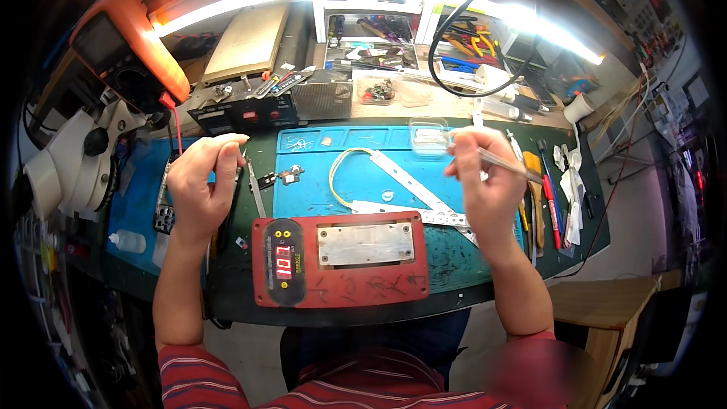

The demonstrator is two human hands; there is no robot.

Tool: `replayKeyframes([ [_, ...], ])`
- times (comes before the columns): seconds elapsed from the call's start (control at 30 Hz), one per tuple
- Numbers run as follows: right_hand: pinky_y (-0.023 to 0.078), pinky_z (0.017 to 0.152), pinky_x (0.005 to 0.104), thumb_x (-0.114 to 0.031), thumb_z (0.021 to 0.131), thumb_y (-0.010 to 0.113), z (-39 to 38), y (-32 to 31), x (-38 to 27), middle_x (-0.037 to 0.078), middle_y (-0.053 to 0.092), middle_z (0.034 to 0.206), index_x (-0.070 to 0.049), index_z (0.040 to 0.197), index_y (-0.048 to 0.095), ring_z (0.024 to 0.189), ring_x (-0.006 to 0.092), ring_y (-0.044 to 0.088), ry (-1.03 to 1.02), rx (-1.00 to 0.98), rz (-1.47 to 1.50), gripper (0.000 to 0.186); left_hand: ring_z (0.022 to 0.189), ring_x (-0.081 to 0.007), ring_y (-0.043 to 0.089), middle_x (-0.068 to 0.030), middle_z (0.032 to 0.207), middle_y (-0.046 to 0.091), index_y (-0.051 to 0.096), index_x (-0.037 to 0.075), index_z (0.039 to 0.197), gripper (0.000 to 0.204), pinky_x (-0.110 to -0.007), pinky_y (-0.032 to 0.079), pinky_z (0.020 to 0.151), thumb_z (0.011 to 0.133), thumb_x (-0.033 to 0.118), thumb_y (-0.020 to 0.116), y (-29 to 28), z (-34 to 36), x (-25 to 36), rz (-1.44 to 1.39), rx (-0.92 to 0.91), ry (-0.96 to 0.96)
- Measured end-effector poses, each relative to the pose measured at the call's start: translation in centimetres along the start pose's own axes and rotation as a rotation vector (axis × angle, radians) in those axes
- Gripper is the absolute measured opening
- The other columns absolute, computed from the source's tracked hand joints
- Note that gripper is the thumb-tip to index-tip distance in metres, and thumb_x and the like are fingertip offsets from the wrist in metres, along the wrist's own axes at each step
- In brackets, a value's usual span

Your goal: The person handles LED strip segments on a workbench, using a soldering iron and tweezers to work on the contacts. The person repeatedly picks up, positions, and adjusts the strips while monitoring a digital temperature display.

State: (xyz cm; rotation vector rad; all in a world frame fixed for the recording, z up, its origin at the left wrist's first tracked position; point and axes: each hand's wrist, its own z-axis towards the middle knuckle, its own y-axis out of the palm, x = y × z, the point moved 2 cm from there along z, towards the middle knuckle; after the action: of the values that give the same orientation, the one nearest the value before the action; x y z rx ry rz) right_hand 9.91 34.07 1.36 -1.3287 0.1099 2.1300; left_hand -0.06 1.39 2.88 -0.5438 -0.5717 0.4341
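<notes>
My left hand [203, 185] is raised over the left side of the bench, its fingers curled closed; whatever they may hold is hidden. Close beside it is a pair of silver tweezers [257, 193], near small dark circuit board pieces [289, 175]. Over the right of the blue mat [303, 208], my right hand [485, 182] is closed around a slim silver tool [509, 164] that looks like tweezers. A small clear plastic box [429, 136] is just left of those fingers. Between my forearms sits a red heating plate [341, 295] with a lit display and a metal top.
White perforated strips [413, 182] with a yellow wire lie on the mat. Brushes and pens [549, 204] line the right side. An orange multimeter [130, 49] and a white microscope [68, 167] stand left. A black cable loop [432, 60] hangs at the back.
</notes>
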Motion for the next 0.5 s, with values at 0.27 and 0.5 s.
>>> replayKeyframes([
  [0.27,0.056,0.070,0.0247,-0.018,0.097,0.072,2.3,-0.8,2.2,0.009,0.075,0.087,0.002,0.114,0.072,0.078,0.0122,0.070,0.260,-0.162,0.086,0.026,0.068,-0.0143,0.065,-0.0076,0.075,0.068,0.072,-0.003,0.101,0.017,-0.027,0.050,0.063,0.102,0.006,0.057,-0.2,-0.1,0.2,-0.022,-0.042,0.017],
  [0.5,0.055,0.063,0.0289,-0.021,0.093,0.075,2.0,7.2,-0.2,0.010,0.078,0.090,-0.007,0.112,0.076,0.067,0.0158,0.070,0.011,-0.475,-0.128,0.024,0.066,-0.0185,0.066,-0.0085,0.074,0.068,0.072,-0.002,0.098,0.015,-0.030,0.050,0.062,0.100,0.006,0.059,-0.5,0.3,0.0,-0.016,-0.002,0.022],
])
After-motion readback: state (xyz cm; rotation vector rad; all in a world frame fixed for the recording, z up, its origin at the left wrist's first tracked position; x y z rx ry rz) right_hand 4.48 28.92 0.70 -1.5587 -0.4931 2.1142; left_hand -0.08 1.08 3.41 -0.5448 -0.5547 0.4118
